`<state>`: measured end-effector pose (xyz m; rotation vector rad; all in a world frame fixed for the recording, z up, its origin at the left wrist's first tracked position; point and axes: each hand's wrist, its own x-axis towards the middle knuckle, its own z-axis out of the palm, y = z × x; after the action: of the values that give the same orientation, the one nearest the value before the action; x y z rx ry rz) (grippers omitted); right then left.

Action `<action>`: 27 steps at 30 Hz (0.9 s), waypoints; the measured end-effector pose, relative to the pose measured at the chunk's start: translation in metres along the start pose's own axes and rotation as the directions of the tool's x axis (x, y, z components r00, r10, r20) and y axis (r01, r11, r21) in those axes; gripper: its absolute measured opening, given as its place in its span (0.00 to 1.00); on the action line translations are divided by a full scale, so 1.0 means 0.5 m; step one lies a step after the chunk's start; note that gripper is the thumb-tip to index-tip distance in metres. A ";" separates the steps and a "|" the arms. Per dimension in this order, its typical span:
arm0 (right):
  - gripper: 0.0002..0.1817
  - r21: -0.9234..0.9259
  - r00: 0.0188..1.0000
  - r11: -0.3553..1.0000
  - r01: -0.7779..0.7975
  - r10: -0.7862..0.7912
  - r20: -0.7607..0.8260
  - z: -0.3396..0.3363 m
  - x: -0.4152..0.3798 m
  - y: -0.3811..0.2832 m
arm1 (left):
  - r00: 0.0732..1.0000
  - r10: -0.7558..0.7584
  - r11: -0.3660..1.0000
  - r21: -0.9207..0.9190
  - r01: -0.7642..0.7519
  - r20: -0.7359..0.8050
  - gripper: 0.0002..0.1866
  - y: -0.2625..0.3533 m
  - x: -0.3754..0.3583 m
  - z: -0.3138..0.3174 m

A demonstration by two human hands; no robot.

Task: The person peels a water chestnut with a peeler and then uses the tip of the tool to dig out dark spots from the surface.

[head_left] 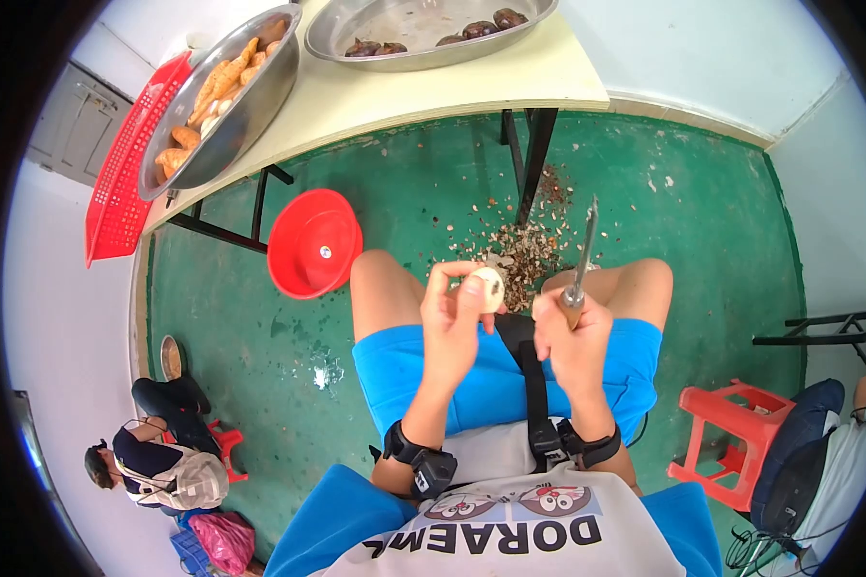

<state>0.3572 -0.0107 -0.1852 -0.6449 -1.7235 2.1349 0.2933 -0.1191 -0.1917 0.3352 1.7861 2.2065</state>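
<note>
My left hand [455, 310] is closed around a pale, rounded, peeled vegetable piece [489, 288] with a dark spot on its face. Its exact kind is not clear. In my right hand [574, 325] is a peeling knife [586, 252] with a light brown handle and a narrow metal blade pointing up and away from me. The blade and the vegetable piece are apart. Both hands are above my lap, and beyond them a heap of brown and pale peelings [520, 258] lies on the green floor.
A red basin [315, 242] stands on the floor at left. The table [423, 96] ahead bears a metal bowl [274, 91] of orange-tan pieces, a metal basin [394, 63] with several dark round vegetables, and a red basket [106, 207]. Red stool [731, 433] at right; people sit on both sides.
</note>
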 end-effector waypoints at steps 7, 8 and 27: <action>0.15 -0.861 0.948 0.501 0.085 -0.307 -0.085 -0.020 0.026 0.030 | 0.989 0.076 0.991 0.121 -0.060 -0.125 0.10 0.000 0.009 -0.030; 0.15 -0.884 0.919 0.445 0.143 -0.391 -0.048 -0.020 0.023 0.029 | 0.989 0.071 0.991 0.122 -0.056 -0.129 0.10 -0.003 0.007 -0.029; 0.12 -0.815 0.953 0.579 -0.012 -0.240 -0.184 -0.020 0.022 0.024 | 0.989 0.017 0.906 0.422 0.046 -0.144 0.16 -0.037 0.027 -0.032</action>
<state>0.3535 0.0006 -0.2004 -0.9533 -2.4469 0.9666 0.2764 -0.1251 -0.2131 0.2516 2.3402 1.8533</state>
